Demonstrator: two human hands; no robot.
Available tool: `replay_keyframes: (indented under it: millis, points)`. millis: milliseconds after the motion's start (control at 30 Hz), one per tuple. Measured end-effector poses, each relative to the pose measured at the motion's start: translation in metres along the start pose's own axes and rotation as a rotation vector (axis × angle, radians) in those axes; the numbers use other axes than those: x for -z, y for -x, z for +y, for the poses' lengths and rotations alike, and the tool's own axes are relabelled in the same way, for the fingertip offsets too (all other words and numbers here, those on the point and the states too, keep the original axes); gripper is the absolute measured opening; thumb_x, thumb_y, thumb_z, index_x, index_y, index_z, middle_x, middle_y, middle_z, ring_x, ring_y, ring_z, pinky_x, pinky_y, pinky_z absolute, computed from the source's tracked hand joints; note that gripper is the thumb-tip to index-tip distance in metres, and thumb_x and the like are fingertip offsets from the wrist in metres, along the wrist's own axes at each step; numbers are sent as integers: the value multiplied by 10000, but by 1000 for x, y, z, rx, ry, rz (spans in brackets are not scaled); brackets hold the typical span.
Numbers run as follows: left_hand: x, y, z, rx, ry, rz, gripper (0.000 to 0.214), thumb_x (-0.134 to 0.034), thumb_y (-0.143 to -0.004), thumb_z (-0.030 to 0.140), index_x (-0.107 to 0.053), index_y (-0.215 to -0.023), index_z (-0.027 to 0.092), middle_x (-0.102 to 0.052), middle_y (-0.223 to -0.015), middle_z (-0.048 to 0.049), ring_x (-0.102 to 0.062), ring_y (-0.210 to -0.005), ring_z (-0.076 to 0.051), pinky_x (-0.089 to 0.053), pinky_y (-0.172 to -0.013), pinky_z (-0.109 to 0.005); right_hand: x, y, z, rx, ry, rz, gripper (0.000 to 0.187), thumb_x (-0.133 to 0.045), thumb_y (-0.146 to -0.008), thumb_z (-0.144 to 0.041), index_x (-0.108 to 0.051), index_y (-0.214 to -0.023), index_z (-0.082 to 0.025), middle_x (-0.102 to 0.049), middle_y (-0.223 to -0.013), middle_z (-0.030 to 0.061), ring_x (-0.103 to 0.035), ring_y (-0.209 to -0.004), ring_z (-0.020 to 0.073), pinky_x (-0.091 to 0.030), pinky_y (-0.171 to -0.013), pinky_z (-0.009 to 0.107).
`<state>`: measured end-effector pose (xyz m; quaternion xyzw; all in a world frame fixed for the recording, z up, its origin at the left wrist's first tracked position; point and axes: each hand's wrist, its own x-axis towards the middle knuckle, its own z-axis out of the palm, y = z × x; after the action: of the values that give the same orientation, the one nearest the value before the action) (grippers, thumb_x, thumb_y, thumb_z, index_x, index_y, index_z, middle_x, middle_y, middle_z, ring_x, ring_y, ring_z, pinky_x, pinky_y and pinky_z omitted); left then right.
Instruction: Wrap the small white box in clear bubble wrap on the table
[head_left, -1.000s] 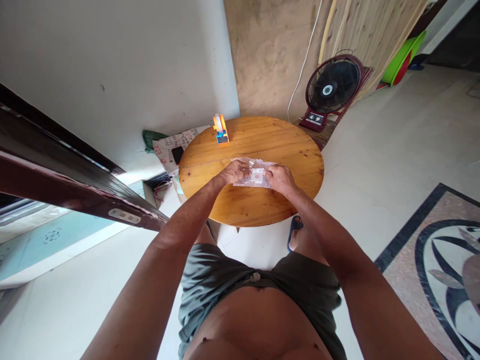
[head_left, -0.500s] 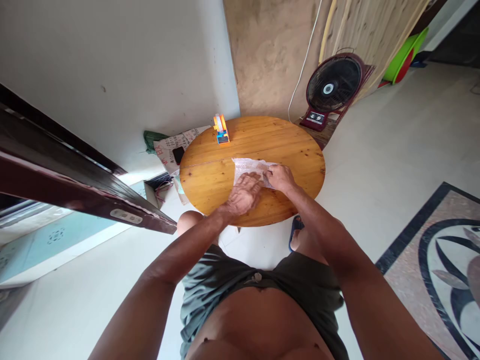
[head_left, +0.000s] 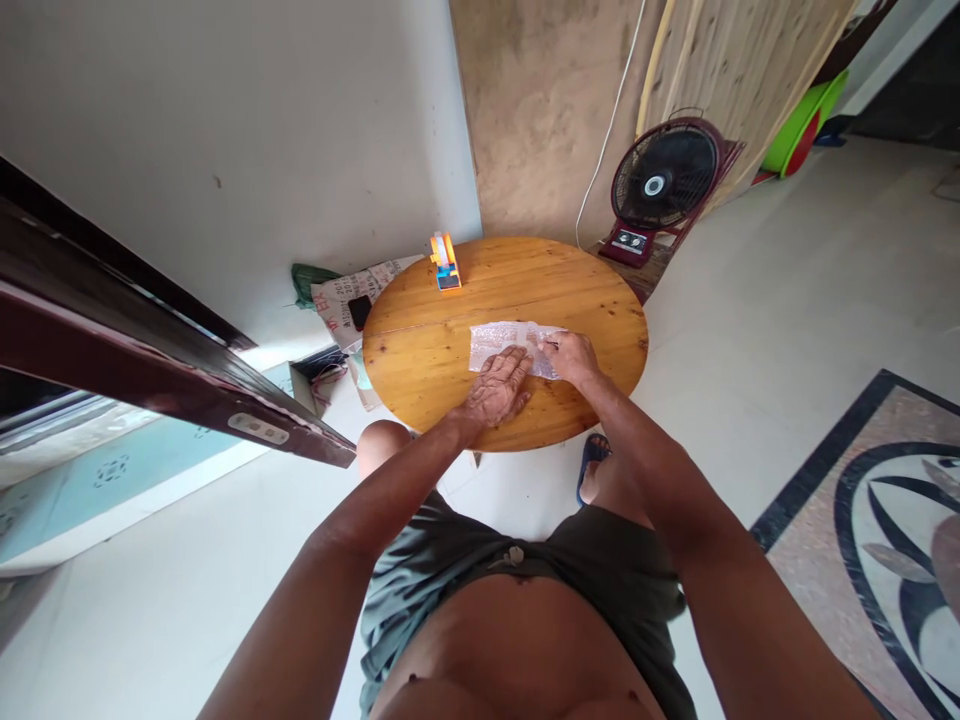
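A pale, translucent sheet of bubble wrap (head_left: 491, 338) lies on the oval wooden table (head_left: 420, 370). My left hand (head_left: 496, 385) rests flat across its near edge, with the fingers stretched out. Over the right part of the sheet, my right hand (head_left: 574, 357) is closed, its fingers curled in a pinch on the wrap. The fingertips are small and partly hidden. Farther back on the tabletop stands an orange and blue tape dispenser (head_left: 446, 262), apart from both hands.
A dark red fan (head_left: 664, 180) stands beyond the table's right side. At the left, a black phone (head_left: 360, 312) lies on printed cardboard (head_left: 337, 318) beside the table. A dark door frame (head_left: 187, 370) juts in from the left.
My right hand has moved slightly right, and more of the bubble wrap shows, lying flatter. My left hand has shifted a little toward me and right, still pressed flat.
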<state>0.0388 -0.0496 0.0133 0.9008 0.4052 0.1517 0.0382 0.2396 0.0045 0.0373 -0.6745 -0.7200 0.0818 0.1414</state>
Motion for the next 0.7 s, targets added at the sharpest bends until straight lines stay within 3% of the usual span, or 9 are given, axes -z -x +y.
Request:
replay_keyframes:
  millis: [133, 233, 333, 400, 567, 700]
  points:
    - [-1, -1, 2, 26, -52, -8, 688, -535, -955, 376, -365, -1573, 129, -320, -1661, -198, -239, -1570, -354, -252, -1263, -569, -4, 5, 2, -76, 3, 104, 322, -544, -979, -357, -762, -1151, -193, -762, -1137, 130, -703, -1029, 244, -519, -935, 326]
    - [-4, 0, 4, 42, -104, -12, 675, -504, -977, 391, -345, -1583, 143, -322, -1662, -188, -244, -1564, -360, -234, -1253, -620, -5, 23, 3, -119, -35, 279, 355, -551, -959, -300, -707, -1230, -132, -708, -1180, 180, -686, -1050, 285, -528, -959, 399]
    - [-5, 0, 5, 31, -131, 7, 653, -490, -988, 400, -365, -1575, 141, -366, -1634, -188, -281, -1545, -363, -202, -1262, -627, -9, 56, -2, 38, -169, 502, 407, -519, -974, -323, -654, -1287, -100, -650, -1232, 211, -632, -1177, 313, -522, -1014, 439]
    - [-3, -2, 2, 15, -131, 37, 606, -479, -994, 384, -420, -1545, 139, -437, -1579, -188, -341, -1510, -357, -214, -1266, -600, -14, 82, -12, 158, -303, 579, 423, -462, -1012, -371, -629, -1318, -131, -637, -1232, 198, -632, -1181, 297, -539, -1014, 436]
    - [10, -20, -13, -52, -65, 96, 438, -442, -981, 240, -611, -1371, 132, -629, -1344, -164, -542, -1293, -307, -410, -1161, -486, -32, 115, -43, 339, -472, 537, 496, -402, -1046, -383, -513, -1479, -168, -614, -1371, 192, -556, -1339, 300, -480, -1130, 497]
    - [17, -41, -29, -83, 32, 75, 356, -429, -938, 123, -711, -1155, 113, -708, -1083, -144, -623, -1074, -256, -510, -1023, -407, -42, 98, -50, 222, -540, 446, 590, -322, -1060, -502, -483, -1513, -160, -559, -1485, 187, -506, -1413, 282, -426, -1187, 497]
